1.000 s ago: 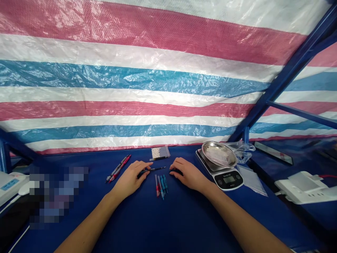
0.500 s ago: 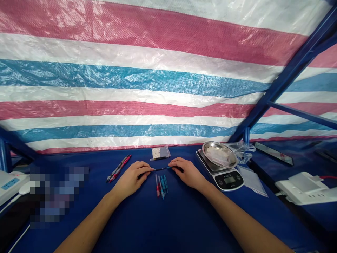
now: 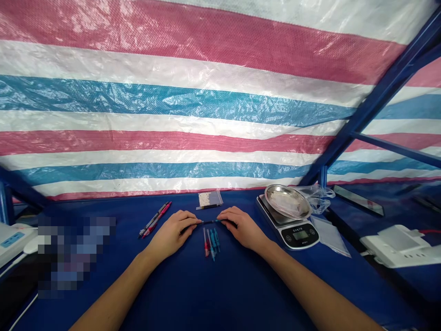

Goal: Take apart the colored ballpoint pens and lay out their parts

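Note:
A slim dark pen (image 3: 208, 222) lies level between my two hands, and a bluish part shows at its right end. My left hand (image 3: 177, 230) pinches the left end between thumb and fingers. At the opposite end, my right hand (image 3: 239, 226) is closed on the bluish part, its fingertips hiding the tip. Just below the held pen are loose pen parts: red clear pieces (image 3: 206, 242) and several teal pieces (image 3: 214, 243). Above it, a dark pen refill or thin pen (image 3: 209, 207) rests at the edge of a small clear bag (image 3: 217, 195) with white bits inside.
Grey and red pens (image 3: 155, 219) lie left of my left hand. To the right stands a digital scale (image 3: 299, 236) bearing a metal dish (image 3: 287, 202). Beside it are clear plastic bags (image 3: 330, 235), a phone (image 3: 358, 200) and a white power strip (image 3: 399, 248).
My right hand has shifted slightly left, so less of the pen shows between my hands. The left hand stays in place.

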The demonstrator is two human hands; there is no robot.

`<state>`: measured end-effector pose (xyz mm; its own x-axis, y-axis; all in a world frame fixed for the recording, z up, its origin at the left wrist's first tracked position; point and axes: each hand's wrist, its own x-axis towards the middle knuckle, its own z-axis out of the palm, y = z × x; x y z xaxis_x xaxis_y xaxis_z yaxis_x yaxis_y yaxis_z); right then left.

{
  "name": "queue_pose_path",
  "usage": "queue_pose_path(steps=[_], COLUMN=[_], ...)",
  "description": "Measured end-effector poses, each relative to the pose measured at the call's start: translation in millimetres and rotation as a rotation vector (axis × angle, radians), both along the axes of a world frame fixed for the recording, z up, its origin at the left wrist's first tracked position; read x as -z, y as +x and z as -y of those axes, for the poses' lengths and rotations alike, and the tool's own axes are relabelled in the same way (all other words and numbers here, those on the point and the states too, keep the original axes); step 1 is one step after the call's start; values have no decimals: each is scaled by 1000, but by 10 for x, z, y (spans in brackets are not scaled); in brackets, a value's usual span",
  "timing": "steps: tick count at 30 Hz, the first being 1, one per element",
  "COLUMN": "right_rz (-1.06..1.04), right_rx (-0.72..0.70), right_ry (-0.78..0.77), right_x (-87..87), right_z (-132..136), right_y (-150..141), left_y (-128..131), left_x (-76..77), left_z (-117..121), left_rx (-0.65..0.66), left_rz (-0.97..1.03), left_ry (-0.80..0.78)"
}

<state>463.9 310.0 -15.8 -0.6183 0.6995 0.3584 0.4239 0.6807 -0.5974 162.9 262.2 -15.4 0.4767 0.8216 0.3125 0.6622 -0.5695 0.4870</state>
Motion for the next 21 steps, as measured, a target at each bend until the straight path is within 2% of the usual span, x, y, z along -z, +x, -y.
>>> queue_pose_path(steps=[7, 12, 21], right_rz=[-82, -216, -436], right_rx=[-4, 36, 0], right_ry=[-96, -201, -315], right_x=[-37, -80, -76], right_z=[25, 86, 238], right_y=[-18, -62, -189], left_y=[39, 138, 268], left_x=[-33, -61, -47], left_z=[48, 101, 143], left_rx=[-16, -75, -231], left_rz=[52, 275, 627], left_ry=[-24, -147, -324])
